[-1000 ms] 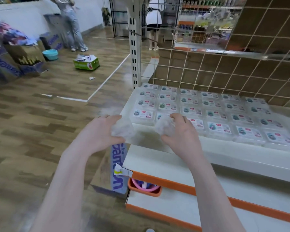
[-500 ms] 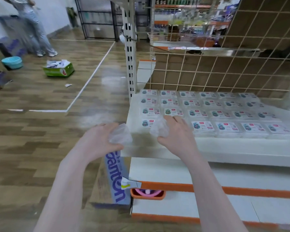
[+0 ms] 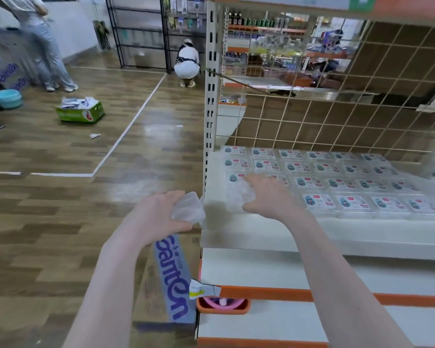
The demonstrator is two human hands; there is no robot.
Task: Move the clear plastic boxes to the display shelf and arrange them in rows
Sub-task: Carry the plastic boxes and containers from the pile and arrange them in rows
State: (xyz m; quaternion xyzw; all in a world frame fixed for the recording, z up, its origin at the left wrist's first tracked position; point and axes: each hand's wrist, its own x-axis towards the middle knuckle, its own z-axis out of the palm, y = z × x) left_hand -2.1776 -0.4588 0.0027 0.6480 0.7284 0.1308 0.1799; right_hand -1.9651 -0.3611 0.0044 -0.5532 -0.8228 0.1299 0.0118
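Observation:
My left hand (image 3: 158, 214) grips a clear plastic box (image 3: 188, 208) just off the left end of the white display shelf (image 3: 274, 229). My right hand (image 3: 269, 197) holds a second clear box (image 3: 239, 197) down on the shelf, at the left end of the front row. Several labelled clear boxes (image 3: 354, 203) lie flat in rows behind and to the right of it, reaching back to the wire grid.
A cardboard carton (image 3: 173, 280) with purple lettering stands on the floor under my left hand. Lower shelves (image 3: 274, 272) with orange edges sit below. A steel upright (image 3: 210, 96) rises at the shelf's left corner. Two people, a green box (image 3: 81, 113) and a blue basin (image 3: 5, 98) are across the floor.
The view has tilted up and shifted right. My right hand has carried its box slightly further onto the shelf; my left hand still holds its box beside the shelf end.

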